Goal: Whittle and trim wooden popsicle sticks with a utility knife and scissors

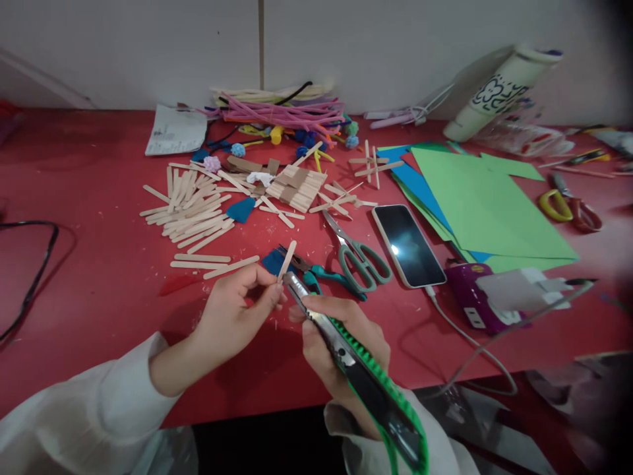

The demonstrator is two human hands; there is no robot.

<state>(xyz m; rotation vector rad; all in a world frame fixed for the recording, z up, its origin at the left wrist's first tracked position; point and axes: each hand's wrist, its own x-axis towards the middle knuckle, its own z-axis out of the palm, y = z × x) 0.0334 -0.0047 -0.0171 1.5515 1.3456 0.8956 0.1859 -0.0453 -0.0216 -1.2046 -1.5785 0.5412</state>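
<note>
My left hand (239, 309) pinches a wooden craft stick (287, 259), which points up and away from me. In my right hand (343, 338) is a green and black utility knife (368, 379), its metal tip close against the lower end of the stick. Whether the blade touches the wood I cannot tell. Just beyond my hands lie teal-handled pliers (330, 273) and a blue scrap (273, 262). Grey-handled scissors (357, 254) rest beside the pliers. Several loose craft sticks (200, 261) lie left of them, before a larger pile (190, 204).
A phone (409, 245) is cabled near a purple power adapter (477, 290). Coloured paper sheets (484, 204), a tumbler (504, 92) and red-yellow scissors (564, 204) are at the right. Pipe cleaners (281, 111) lie along the wall. A black cable (47, 264) curves at the left.
</note>
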